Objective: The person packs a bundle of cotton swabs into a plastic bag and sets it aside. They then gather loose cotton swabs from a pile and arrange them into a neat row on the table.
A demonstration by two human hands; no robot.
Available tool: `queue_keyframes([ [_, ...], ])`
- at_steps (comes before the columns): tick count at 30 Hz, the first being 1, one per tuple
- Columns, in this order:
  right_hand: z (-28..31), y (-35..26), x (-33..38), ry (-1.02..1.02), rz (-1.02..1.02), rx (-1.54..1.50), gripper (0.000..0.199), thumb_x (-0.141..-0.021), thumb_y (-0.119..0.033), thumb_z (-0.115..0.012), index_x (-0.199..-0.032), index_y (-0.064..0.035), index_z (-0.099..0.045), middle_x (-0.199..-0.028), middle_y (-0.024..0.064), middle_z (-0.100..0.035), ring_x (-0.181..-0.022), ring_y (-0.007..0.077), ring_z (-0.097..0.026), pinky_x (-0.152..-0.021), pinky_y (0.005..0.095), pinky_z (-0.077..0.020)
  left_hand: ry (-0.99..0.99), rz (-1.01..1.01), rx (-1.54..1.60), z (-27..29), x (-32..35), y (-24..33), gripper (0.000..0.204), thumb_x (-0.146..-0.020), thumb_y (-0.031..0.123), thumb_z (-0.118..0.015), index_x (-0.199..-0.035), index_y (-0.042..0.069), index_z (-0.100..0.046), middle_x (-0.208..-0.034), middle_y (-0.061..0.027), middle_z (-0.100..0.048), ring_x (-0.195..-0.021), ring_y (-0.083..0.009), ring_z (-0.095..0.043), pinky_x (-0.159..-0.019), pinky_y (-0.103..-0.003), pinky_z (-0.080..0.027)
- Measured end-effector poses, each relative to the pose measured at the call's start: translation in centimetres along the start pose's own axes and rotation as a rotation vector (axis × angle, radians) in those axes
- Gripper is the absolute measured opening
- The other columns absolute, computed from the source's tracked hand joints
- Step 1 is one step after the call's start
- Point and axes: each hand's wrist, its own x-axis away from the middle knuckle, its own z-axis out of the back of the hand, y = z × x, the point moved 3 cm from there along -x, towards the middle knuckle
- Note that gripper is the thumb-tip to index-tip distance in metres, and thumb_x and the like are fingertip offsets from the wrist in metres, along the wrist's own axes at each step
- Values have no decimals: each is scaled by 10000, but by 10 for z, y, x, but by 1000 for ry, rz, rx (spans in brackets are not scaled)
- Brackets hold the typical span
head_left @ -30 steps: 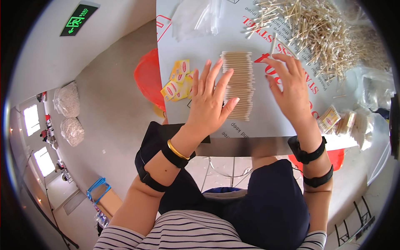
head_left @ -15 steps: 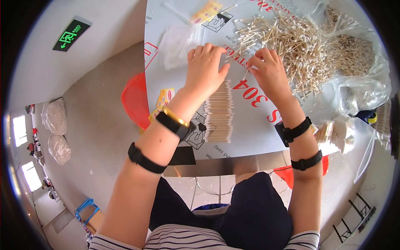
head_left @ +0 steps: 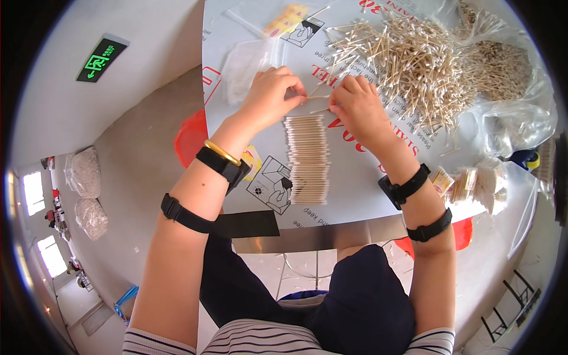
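Observation:
A neat row of cotton swabs lies side by side on the grey printed tabletop in front of me. Just above its far end, my left hand is closed, thumb and fingertips pinched on a cotton swab that points to the right. Close by on the right, my right hand is closed too, pinching another swab whose tip sticks out to the left. Beyond the right hand spreads a big loose heap of cotton swabs. A few strays lie between the hands and the heap.
Clear plastic bags and a yellow card packet lie at the far left. A large plastic bag of swabs sits at the right, near bundled swabs. By the near edge is a black strip; a red stool stands left.
Both hands have shifted left and come closer to the row's far end. The swab in the right hand has swung from steeply slanted to nearly level. The left fingers have closed on a swab.

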Motion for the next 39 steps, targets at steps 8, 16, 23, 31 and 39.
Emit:
queue_keyframes([
  [8,-4,-12,-12,109,-80,-49,120,-872,-139,-770,-966,-136,-696,-1028,28,-616,-1055,258,-582,-936,398,-462,156,32,-208,-2,9,-2,96,-845,153,-789,-842,122,-699,-879,17,-661,-906,-195,-634,-912,-380,-394],
  [16,1,12,-22,158,-70,-8,210,-867,-86,-749,-1064,-157,-752,-1044,46,-629,-1039,271,-603,-934,417,-493,230,50,-237,-10,3,5,106,-842,140,-782,-850,138,-676,-835,43,-664,-859,-179,-642,-887,-373,-378],
  [23,-7,25,-32,176,-84,31,191,-870,-88,-741,-1049,-151,-762,-1039,43,-633,-1050,275,-603,-968,417,-500,218,227,-150,-13,-4,3,82,-865,120,-763,-895,128,-687,-868,19,-704,-807,-178,-659,-858,-372,-380],
  [31,3,34,-22,179,-142,-51,167,-864,-107,-776,-1024,-125,-732,-1061,50,-627,-1075,290,-592,-971,430,-498,247,145,-85,-17,-10,9,154,-871,172,-815,-996,125,-738,-902,8,-721,-848,-167,-688,-905,-373,-396],
  [39,18,48,-13,170,-161,3,203,-857,-88,-780,-1050,-114,-724,-1086,78,-594,-1056,305,-579,-974,431,-502,165,104,5,-20,-9,12,115,-858,156,-832,-933,110,-758,-891,7,-725,-816,-154,-689,-870,-348,-431],
])
